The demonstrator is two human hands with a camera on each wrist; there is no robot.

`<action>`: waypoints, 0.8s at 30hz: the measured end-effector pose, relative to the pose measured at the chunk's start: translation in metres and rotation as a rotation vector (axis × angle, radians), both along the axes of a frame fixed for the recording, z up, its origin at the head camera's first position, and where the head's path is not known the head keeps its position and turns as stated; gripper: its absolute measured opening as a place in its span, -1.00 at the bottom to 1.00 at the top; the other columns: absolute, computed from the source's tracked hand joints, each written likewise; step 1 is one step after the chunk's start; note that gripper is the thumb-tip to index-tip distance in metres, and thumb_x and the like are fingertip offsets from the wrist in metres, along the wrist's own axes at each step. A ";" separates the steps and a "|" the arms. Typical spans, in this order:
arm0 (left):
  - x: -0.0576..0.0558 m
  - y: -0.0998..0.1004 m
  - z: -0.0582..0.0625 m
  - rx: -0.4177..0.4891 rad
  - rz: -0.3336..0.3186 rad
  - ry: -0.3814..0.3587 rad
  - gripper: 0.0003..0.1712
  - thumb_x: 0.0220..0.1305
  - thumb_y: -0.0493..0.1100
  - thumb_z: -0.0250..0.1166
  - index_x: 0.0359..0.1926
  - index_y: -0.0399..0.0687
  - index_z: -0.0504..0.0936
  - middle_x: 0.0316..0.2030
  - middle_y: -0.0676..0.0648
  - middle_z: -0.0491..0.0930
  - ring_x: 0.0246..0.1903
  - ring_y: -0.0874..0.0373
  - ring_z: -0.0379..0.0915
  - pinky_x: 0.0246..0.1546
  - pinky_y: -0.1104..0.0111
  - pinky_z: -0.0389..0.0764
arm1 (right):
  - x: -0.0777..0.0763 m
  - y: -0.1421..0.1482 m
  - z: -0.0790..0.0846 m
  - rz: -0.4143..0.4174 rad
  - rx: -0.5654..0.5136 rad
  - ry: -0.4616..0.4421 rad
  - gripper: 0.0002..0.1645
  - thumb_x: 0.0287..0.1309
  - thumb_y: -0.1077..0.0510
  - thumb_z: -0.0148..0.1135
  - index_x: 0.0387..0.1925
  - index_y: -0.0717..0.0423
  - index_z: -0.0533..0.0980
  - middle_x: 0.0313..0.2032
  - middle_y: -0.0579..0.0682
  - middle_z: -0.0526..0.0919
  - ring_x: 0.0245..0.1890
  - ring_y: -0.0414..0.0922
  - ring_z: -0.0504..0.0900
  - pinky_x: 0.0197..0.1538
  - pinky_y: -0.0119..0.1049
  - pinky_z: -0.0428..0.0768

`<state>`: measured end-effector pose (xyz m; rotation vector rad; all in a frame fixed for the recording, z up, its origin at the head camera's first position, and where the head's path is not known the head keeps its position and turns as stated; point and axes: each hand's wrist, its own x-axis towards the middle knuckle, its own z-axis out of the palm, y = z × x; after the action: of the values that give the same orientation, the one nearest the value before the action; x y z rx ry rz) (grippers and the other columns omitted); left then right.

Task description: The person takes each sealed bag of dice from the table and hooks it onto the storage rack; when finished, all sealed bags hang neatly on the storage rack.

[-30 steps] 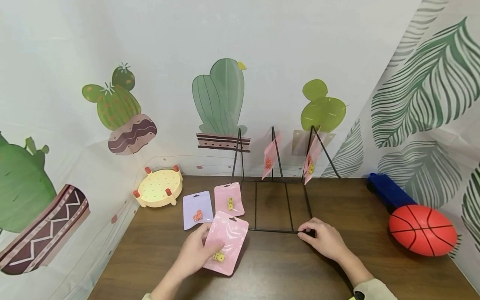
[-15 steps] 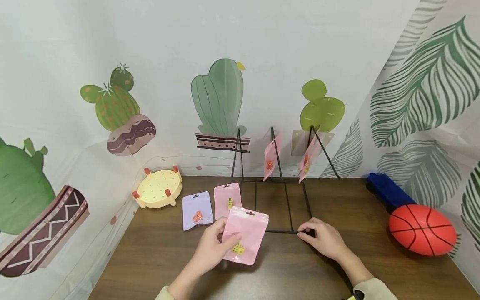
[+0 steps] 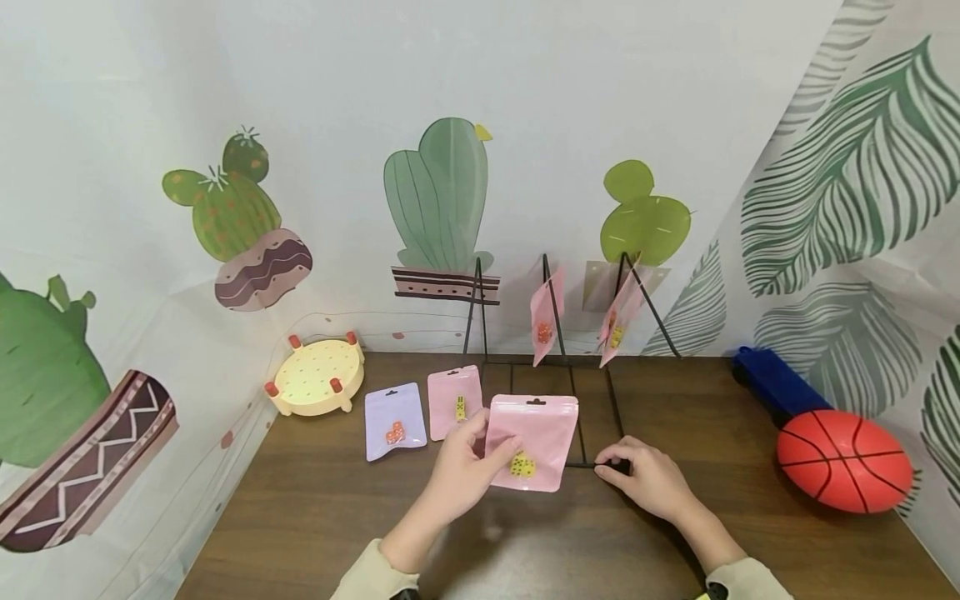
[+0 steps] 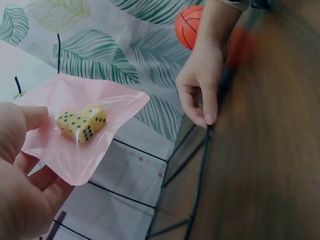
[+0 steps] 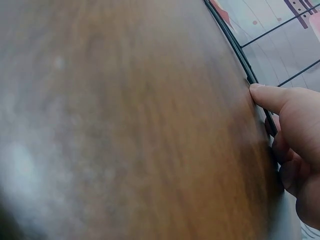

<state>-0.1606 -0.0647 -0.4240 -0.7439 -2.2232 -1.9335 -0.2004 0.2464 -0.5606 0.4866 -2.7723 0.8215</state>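
Note:
My left hand (image 3: 461,467) pinches a pink zip pouch (image 3: 542,429) between thumb and fingers and holds it upright above the table, in front of the black wire rack (image 3: 615,400). Through its clear front, yellow dice (image 4: 80,124) with black dots show in the left wrist view. My right hand (image 3: 651,477) grips the rack's front right corner, thumb on the wire in the right wrist view. On the rack's arms hang a pink pouch (image 3: 550,304) with orange dice and, further right, pink pouch material (image 3: 619,321) with yellow and orange dice.
Left of the rack, a lilac pouch (image 3: 382,408) with orange dice and another pink pouch (image 3: 447,387) with yellow dice lie on the wooden table (image 3: 270,517). A yellow round stand (image 3: 318,375) with red-tipped legs is behind them. A red basketball (image 3: 843,462) and a blue object (image 3: 783,383) sit right.
My left hand has carried the pink pouch right and up, turning it more upright. The hanging pouches have swung slightly. My right hand stays on the rack's corner.

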 end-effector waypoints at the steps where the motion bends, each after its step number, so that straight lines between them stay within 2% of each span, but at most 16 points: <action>1: -0.001 0.002 0.002 0.004 0.004 0.009 -0.78 0.21 -0.30 0.31 -0.11 -0.15 0.56 -0.32 -0.13 0.68 -0.41 0.10 0.59 -0.43 0.29 0.61 | 0.000 0.000 0.000 0.000 0.000 0.001 -0.87 0.02 -0.18 0.38 -0.34 -0.48 0.60 -0.41 -0.43 0.45 -0.50 -0.36 0.39 -0.50 -0.39 0.34; 6: -0.003 0.012 0.013 0.019 0.022 0.058 -0.81 0.21 -0.30 0.31 -0.14 -0.14 0.56 -0.33 -0.12 0.68 -0.43 0.16 0.56 -0.45 0.31 0.60 | 0.001 0.000 0.002 0.005 0.000 0.011 -0.87 0.02 -0.16 0.39 -0.34 -0.45 0.61 -0.41 -0.42 0.46 -0.49 -0.36 0.40 -0.48 -0.40 0.35; 13: -0.007 0.024 0.025 0.035 0.028 0.047 -0.80 0.22 -0.27 0.32 -0.13 -0.09 0.57 -0.30 -0.08 0.68 -0.41 0.19 0.55 -0.41 0.33 0.59 | 0.000 -0.001 0.004 0.005 0.006 0.024 -0.87 0.02 -0.14 0.40 -0.34 -0.44 0.62 -0.42 -0.39 0.47 -0.44 -0.35 0.44 -0.44 -0.37 0.37; 24: -0.016 0.039 0.031 0.113 -0.002 0.078 -0.78 0.23 -0.31 0.29 -0.09 -0.15 0.56 -0.23 -0.13 0.68 -0.33 0.13 0.60 -0.34 0.26 0.62 | 0.000 0.000 0.002 0.006 0.000 0.022 -0.87 0.02 -0.14 0.40 -0.34 -0.46 0.60 -0.42 -0.40 0.46 -0.44 -0.34 0.45 -0.45 -0.37 0.36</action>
<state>-0.1767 -0.0258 -0.3932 -0.7912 -2.0510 -1.9765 -0.2003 0.2460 -0.5583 0.5006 -2.7522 0.8129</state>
